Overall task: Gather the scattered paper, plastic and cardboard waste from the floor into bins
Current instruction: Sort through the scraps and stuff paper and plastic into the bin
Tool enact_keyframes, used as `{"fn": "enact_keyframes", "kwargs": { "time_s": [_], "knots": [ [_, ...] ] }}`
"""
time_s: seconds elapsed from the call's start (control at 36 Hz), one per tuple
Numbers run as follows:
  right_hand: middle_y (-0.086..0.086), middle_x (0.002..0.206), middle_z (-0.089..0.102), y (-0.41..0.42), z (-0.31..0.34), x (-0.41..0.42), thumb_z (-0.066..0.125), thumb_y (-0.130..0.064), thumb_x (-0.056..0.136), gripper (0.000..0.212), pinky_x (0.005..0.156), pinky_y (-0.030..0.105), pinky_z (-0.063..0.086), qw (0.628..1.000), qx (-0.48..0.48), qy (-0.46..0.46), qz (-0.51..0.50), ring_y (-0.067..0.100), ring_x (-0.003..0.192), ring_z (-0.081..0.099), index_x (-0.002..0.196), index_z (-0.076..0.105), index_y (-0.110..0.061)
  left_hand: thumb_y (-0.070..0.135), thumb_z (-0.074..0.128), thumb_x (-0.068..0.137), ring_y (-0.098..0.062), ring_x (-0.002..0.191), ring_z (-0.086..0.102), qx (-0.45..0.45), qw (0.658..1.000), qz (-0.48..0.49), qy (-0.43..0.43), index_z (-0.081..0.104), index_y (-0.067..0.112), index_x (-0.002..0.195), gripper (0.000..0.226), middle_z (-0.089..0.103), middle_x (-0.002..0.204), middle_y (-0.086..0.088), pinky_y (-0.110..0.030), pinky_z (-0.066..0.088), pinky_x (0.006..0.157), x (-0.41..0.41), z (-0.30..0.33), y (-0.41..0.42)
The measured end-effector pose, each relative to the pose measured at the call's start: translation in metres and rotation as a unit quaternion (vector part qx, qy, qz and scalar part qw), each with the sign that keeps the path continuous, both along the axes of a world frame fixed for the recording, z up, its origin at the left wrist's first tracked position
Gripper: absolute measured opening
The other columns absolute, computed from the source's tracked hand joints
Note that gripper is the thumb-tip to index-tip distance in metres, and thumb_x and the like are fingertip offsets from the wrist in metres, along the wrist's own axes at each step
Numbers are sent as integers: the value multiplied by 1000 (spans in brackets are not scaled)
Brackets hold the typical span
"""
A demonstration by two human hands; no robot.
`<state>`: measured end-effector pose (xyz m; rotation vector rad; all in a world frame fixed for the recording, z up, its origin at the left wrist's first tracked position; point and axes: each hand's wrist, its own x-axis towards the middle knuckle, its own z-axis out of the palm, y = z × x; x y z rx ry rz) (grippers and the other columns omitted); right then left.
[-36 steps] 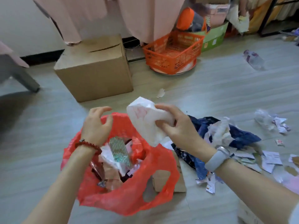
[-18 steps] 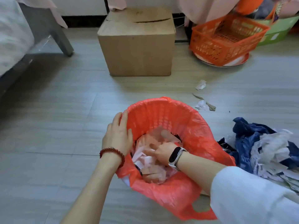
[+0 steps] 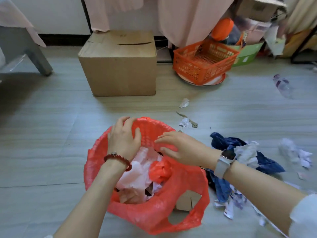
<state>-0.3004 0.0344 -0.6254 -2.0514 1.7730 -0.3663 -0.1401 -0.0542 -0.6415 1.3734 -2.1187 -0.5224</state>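
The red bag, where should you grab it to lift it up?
Probably by the handle loop at the near right of the red bag, where a cut-out hole gives fingers something to hook through. Come from above on the person's side. The left hand already grips the far rim, and the right hand hovers open over the mouth.

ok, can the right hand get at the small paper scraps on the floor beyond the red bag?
Probably yes. The right hand is open and empty above the red plastic bag, and only bare floor lies between the bag and the white paper scraps.
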Motion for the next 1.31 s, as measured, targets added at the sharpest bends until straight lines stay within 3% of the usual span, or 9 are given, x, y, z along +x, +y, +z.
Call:
{"fn": "enact_keyframes", "kwargs": {
  "time_s": [0.14, 0.28, 0.56, 0.69, 0.78, 0.92, 1.06, 1.17, 1.31],
  "knots": [
    [-13, 108, 60, 75, 12, -84, 52, -17, 92, 27, 85, 14, 41, 982, -51, -62, -169, -12, 88, 50, 117, 63, -18, 25, 40, 76, -29, 109, 55, -4, 991, -130, 38, 62, 10, 111, 44, 57, 115, -11, -43, 45, 92, -95, 18, 49],
    [-3, 104, 67, 181, -5, -168, 52, -13, 92, 23, 88, 29, 49, 938, -35, -92, -333, 15, 98, 63, 110, 66, -15, 23, 43, 91, -24, 113, 49, 11, 953, -299, -41, 51, 17, 124, 34, 49, 126, -5, -41, 42, 94, -199, 8, 129],
    [3, 123, 61, 400, -112, -251, 50, -17, 91, 29, 100, 30, 37, 823, 60, -71, -560, 21, 119, 52, 118, 61, -13, 19, 44, 92, -30, 116, 46, 116, 831, -492, -233, 43, 13, 131, 40, 42, 133, -12, -38, 40, 96, -321, -100, 290],
    [-10, 153, -6, 454, -184, -257, 41, -74, 77, 80, 113, 52, 1, 824, 254, 47, -505, 29, 143, -10, 143, 3, -48, 15, 46, 91, -24, 119, 45, 203, 832, -465, -224, 45, 12, 129, 38, 42, 133, -10, -28, 37, 97, -325, -156, 334],
    [-1, 152, -27, 462, -212, -258, 40, -70, 81, 82, 109, 62, -3, 833, 297, 42, -465, 32, 139, -25, 135, -20, -53, 16, 47, 90, -23, 119, 45, 228, 840, -441, -219, 40, 15, 133, 43, 40, 135, -9, -29, 37, 97, -322, -174, 348],
    [0, 155, 13, 453, -212, -267, 45, -7, 87, 70, 108, 45, 29, 840, 207, 63, -497, 30, 139, 18, 143, 19, -39, 20, 58, 87, -18, 129, 37, 267, 841, -447, -148, 31, 20, 139, 59, 31, 142, -5, -18, 27, 98, -324, -181, 358],
    [-5, 132, 52, 458, -188, -274, 52, 9, 71, 65, 95, 40, 45, 874, 16, 2, -486, 22, 124, 46, 125, 55, -27, 58, 72, 54, -3, 140, 4, 335, 817, -467, -35, 10, 54, 130, 98, 8, 153, 8, -27, 14, 111, -339, -162, 365],
    [-12, 103, 59, 458, -160, -265, 46, -1, 65, 48, 88, 17, 43, 851, -56, -279, -441, 7, 101, 56, 105, 67, -15, 64, 78, 36, -14, 131, 35, 449, 762, -463, 62, 31, 50, 122, 99, 33, 140, 7, -31, 37, 106, -350, -140, 369],
    [-24, 85, 60, 446, -154, -245, 59, -5, 75, 33, 73, 20, 46, 789, -88, -377, -476, -4, 81, 56, 89, 54, -34, 32, 77, 46, -12, 86, 60, 562, 691, -435, 134, 43, 24, 98, 62, 56, 105, -6, -27, 53, 68, -347, -130, 377]
  ]
}}
